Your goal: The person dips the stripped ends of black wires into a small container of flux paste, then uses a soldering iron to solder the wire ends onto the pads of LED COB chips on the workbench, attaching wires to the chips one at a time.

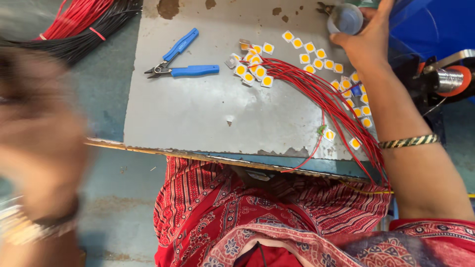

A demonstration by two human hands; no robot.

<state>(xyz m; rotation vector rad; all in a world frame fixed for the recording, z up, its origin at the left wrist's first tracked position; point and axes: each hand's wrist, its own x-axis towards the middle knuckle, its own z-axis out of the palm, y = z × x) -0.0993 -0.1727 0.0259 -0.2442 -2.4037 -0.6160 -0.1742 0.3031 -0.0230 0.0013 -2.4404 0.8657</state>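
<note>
While a blurred left hand (37, 143) is hanging close to the camera, its grip impossible to read, red wires (321, 99) tipped with small square yellow-centred chips (255, 69) are lying across the grey worktop (198, 113) beside blue-handled cutters (180, 62). Farther off, the right hand (368, 42) is curling its grip around a small clear cup (345, 19) at the worktop's far edge. The cup's contents are hidden, and the frame is cutting off its top.
</note>
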